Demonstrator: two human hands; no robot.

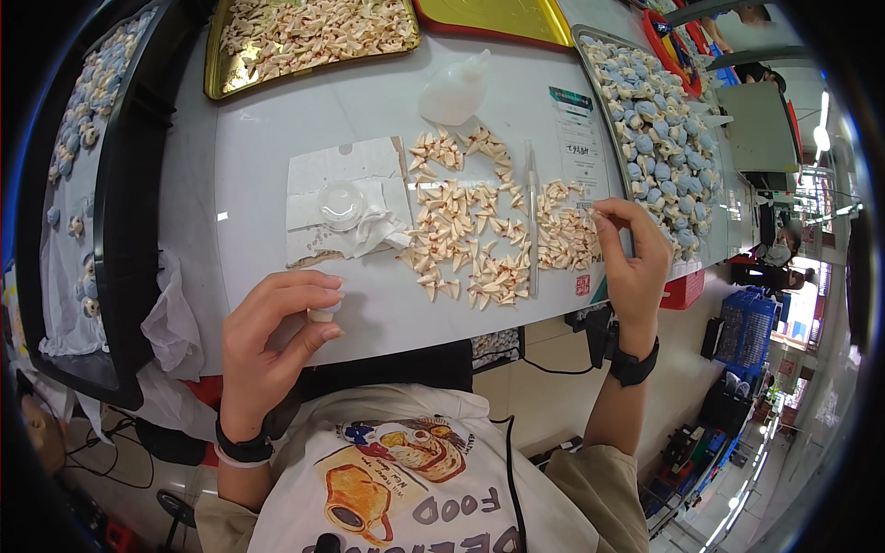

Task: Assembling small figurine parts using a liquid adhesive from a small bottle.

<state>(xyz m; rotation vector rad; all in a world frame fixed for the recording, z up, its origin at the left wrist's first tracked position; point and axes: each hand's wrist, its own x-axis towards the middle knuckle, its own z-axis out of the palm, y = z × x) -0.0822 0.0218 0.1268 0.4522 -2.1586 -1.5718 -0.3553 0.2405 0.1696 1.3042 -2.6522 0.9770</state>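
Note:
My left hand (277, 336) is at the table's near edge, its thumb and fingers closed on a small white rounded piece (323, 314). My right hand (636, 253) reaches to the right end of a spread of small cream pointed pieces with reddish marks (564, 241). Its thumb and forefinger are pinched together there; what lies between them is too small to make out. More such cream pieces (452, 221) lie left of a thin clear stick-like tool (532, 217). A small clear round dish (341, 205) and a crumpled white tissue (378, 230) rest on a cardboard sheet (304, 175).
A translucent squeeze bottle (454, 90) lies beyond the pieces. Gold trays (214, 74) stand at the back, one heaped with cream pieces. A tray (613, 120) of blue-and-cream figures is at right; a black-edged tray (129, 230) with similar figures is at left.

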